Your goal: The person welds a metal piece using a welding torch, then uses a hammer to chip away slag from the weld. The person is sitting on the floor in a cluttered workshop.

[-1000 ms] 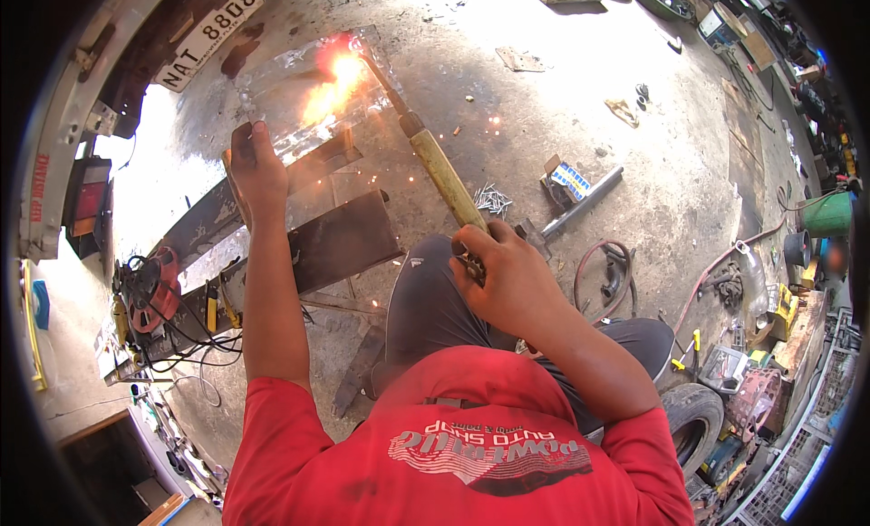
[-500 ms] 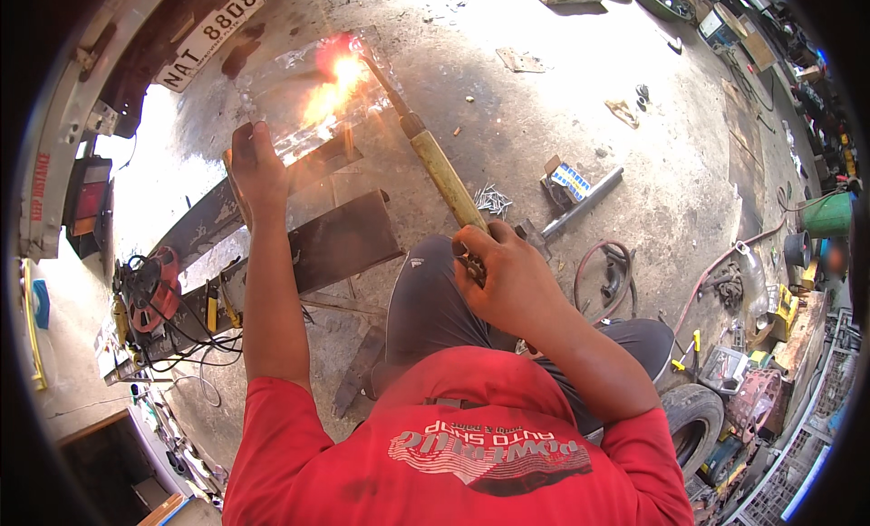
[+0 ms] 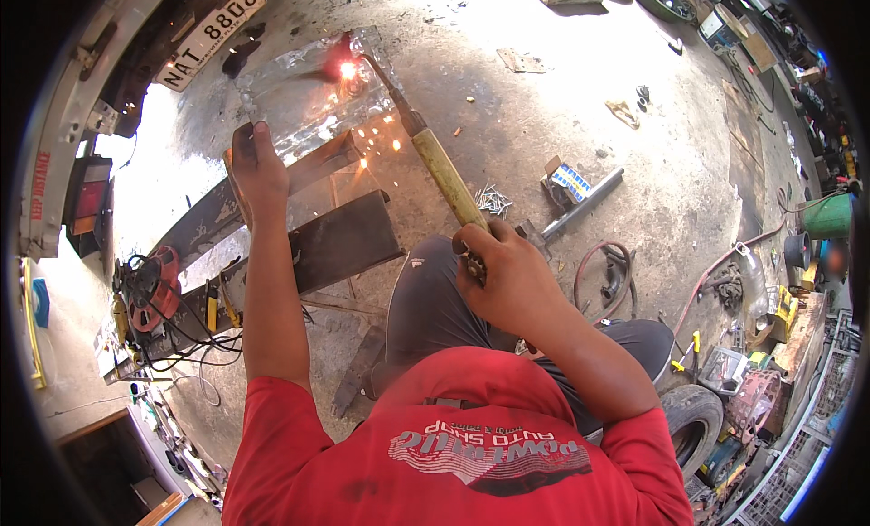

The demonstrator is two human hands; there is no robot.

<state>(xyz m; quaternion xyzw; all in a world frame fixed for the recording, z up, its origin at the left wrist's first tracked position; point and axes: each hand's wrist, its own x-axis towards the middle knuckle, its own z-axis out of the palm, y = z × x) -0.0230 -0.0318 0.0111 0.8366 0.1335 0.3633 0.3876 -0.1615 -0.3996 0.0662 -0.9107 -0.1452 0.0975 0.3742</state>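
Note:
My right hand [image 3: 503,277] is wrapped round the near end of a gas torch [image 3: 444,174] with a worn yellowish handle. Its narrow metal neck slants away to the far left. At the tip, a small bright glow [image 3: 348,70] with a red haze sits over a scuffed, pale sheet or plate [image 3: 272,86] on the floor. Sparks scatter on the near side. My left hand [image 3: 261,177] is raised, closed on a flat, dark piece with a tan edge [image 3: 237,186], seen nearly edge-on; its kind is unclear. Below it lie long metal channels [image 3: 335,241].
A red cable reel [image 3: 154,290] with black cord stands at left, below a vehicle's rear with a plate [image 3: 210,37]. Right of the torch are loose nails [image 3: 492,201], an open small box [image 3: 569,180], a hammer [image 3: 580,204] and a hose [image 3: 580,281]. A tyre [image 3: 693,426] is near right.
The large orange flame at the torch tip has shrunk to a small bright point, and sparks now fly toward the metal channels. Both hands have stayed almost still.

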